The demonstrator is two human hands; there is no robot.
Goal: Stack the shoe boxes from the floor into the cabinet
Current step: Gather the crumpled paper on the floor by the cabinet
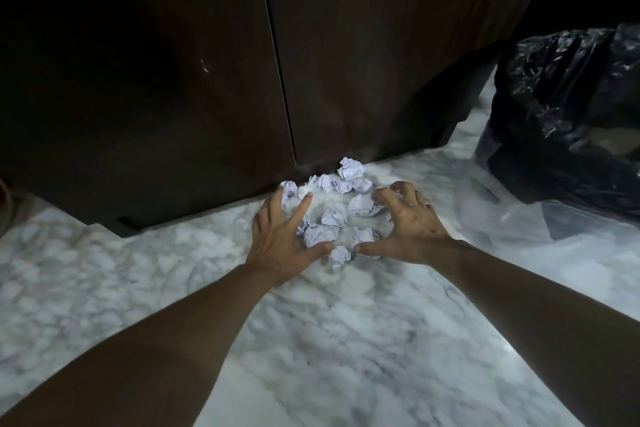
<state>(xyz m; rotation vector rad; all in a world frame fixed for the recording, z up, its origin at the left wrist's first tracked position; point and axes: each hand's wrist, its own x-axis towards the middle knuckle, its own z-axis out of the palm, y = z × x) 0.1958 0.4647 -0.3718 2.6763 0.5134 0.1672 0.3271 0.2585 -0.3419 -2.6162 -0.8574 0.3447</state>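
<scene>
No shoe box is in view. A dark brown cabinet (214,62) with two shut doors stands ahead on the marble floor (346,340). At its foot lies a heap of several crumpled white paper balls (334,217). My left hand (282,239) is spread on the heap's left side, fingers straight and touching the balls. My right hand (412,224) cups the heap's right side, its fingers bent like claws over the balls, thumb along the floor. The two thumbs nearly meet at the near edge of the heap. Neither hand is closed around a ball.
A black plastic rubbish bag (568,114) stands open at the right, beside the cabinet's corner. A clear plastic sheet (540,218) lies on the floor below it. A pale object (5,208) shows at the left edge.
</scene>
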